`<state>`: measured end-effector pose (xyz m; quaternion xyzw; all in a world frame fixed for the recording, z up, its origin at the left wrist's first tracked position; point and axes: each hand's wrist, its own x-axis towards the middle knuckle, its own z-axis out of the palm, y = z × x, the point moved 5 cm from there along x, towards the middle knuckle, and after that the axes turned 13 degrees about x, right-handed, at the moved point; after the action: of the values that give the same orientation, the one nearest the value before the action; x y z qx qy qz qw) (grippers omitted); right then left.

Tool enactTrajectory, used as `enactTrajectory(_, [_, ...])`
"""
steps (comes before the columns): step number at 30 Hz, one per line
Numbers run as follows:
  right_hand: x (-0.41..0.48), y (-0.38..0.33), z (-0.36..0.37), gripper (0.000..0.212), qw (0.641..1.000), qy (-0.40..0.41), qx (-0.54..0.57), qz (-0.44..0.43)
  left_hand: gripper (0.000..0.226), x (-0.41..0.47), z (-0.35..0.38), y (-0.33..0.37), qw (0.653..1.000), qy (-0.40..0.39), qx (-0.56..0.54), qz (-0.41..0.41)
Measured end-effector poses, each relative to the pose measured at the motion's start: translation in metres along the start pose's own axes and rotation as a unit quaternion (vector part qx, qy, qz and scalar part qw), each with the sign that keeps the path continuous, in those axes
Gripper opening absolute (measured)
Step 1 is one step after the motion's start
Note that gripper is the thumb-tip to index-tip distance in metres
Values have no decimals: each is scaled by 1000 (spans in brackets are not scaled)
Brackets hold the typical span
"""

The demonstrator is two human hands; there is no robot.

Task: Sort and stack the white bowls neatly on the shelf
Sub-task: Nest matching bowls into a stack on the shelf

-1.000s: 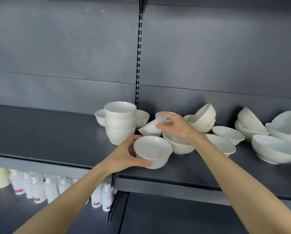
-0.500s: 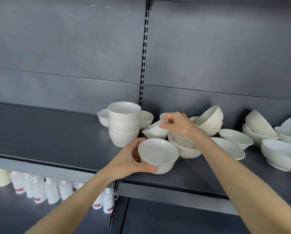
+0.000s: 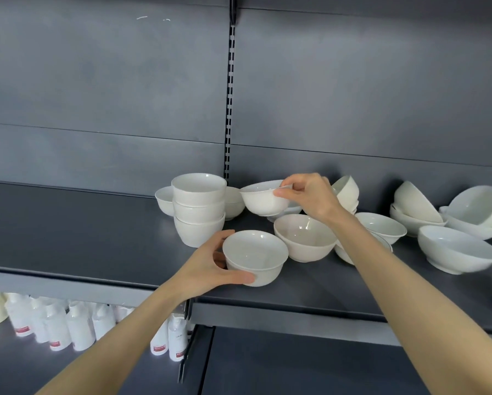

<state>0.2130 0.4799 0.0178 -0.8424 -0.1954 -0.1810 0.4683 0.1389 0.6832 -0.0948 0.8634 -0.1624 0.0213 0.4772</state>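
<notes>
My left hand point(image 3: 207, 266) grips a small white bowl point(image 3: 254, 256) that stands near the front edge of the dark grey shelf point(image 3: 68, 240). My right hand point(image 3: 310, 195) pinches the rim of another small white bowl point(image 3: 260, 198) and holds it in the air above the shelf. A stack of three deep white bowls point(image 3: 198, 208) stands just left of the lifted bowl. A wider bowl point(image 3: 304, 236) sits upright right of the bowl in my left hand.
Several loose white bowls point(image 3: 456, 246) lie upright or tilted across the right half of the shelf. Two small bowls point(image 3: 165, 199) sit behind the stack. White bottles point(image 3: 53, 323) stand on the lower shelf at left. A slotted upright point(image 3: 229, 109) runs up the back panel.
My right hand has lifted the tilted small bowl off the shelf and levelled it. My left hand still holds the front bowl in place.
</notes>
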Motion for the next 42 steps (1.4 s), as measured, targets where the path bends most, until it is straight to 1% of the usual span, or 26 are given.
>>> enactTrajectory(2, [-11, -1, -4, 14, 999, 17, 48, -3, 91, 0, 0, 0, 1000, 1, 1, 2])
enactTrajectory(5, [-31, -6, -11, 11, 991, 45, 125, -3, 91, -1, 0, 2, 1000, 4, 2, 6])
enactTrajectory(7, [-46, -7, -13, 16, 983, 59, 173, 1, 89, -2, 0, 4, 1000, 10, -1, 4])
enactTrajectory(10, [-70, -9, -7, 14, 974, 51, 220, -1, 85, -4, 0, 6, 1000, 19, -7, -2])
enactTrajectory(13, [-88, -6, 3, 9, 969, 42, 242, -5, 89, -5, 0, 5, 1000, 21, -8, -8])
enactTrajectory(16, [-99, -5, 10, 7, 970, 44, 238, -10, 87, -6, 1, 6, 1000, 14, -12, -7])
enactTrajectory(19, [-105, -7, 15, 10, 968, 41, 246, -7, 71, -6, 1, 6, 1000, 13, -19, -4])
enactTrajectory(21, [-109, -7, 20, 10, 968, 24, 249, 7, 66, -5, 1, 4, 1000, 11, -23, 1])
enactTrajectory(25, [-115, -7, 26, 13, 972, 16, 233, 22, 72, -4, 0, 3, 1000, 8, -25, 6])
enactTrajectory(27, [-115, -7, 25, 14, 974, 22, 223, 22, 71, -4, -1, 1, 1000, 7, -26, 6])
enactTrajectory(30, [-116, -7, 26, 15, 979, 22, 203, 16, 76, -3, -1, -1, 1000, 8, -29, 7])
enactTrajectory(34, [-119, -9, 29, 17, 983, 19, 180, 7, 66, -4, -2, -1, 999, 18, -32, 7])
enactTrajectory(37, [-119, -10, 32, 20, 987, 20, 161, 6, 73, -5, -5, -2, 999, 15, -36, 12])
enactTrajectory(42, [-121, -9, 37, 11, 988, 20, 149, 28, 75, -5, -9, -3, 999, 3, -46, 8])
